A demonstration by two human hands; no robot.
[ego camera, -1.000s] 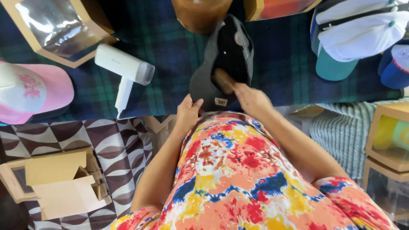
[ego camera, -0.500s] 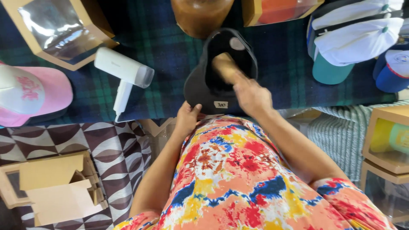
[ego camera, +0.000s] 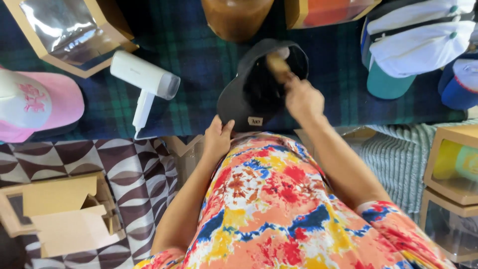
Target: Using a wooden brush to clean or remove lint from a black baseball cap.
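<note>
Holding a black baseball cap [ego camera: 249, 94] upside down on the plaid blanket [ego camera: 199, 99], crown away from the body, brim toward it. Pinching the brim edge with the left hand [ego camera: 217, 139], thumb on top and fingers apparently curled beneath, so clamped on the cap. Closing the right hand [ego camera: 301, 99] around a wooden-handled brush [ego camera: 278, 66], its head reaching into the far side of the crown opening; grip firm on the handle, bristle end hidden in the dark interior.

Doing this well, by judgement: keeping the brim pinned flat so the cap is not sliding or rolling while stroking inside, working with short strokes along the lining rather than pushing hard against the soft crown wall, and keeping the wrist raised clear of the near rim.

Working in fairly tight room. Sitting just beyond the crown: a brown rounded vessel [ego camera: 236, 17], close enough to bump on a long forward stroke. Lying to the left, near but apart: a white handheld steamer [ego camera: 147, 82]. Resting well off to the left: a pink and white cap [ego camera: 35, 104]. Stacked to the right, apart from the brushing arm: white caps [ego camera: 423, 45]. Ending right at the body: the near table edge, with the brim sitting just short of it, leaving little room to pull the cap closer.
</note>
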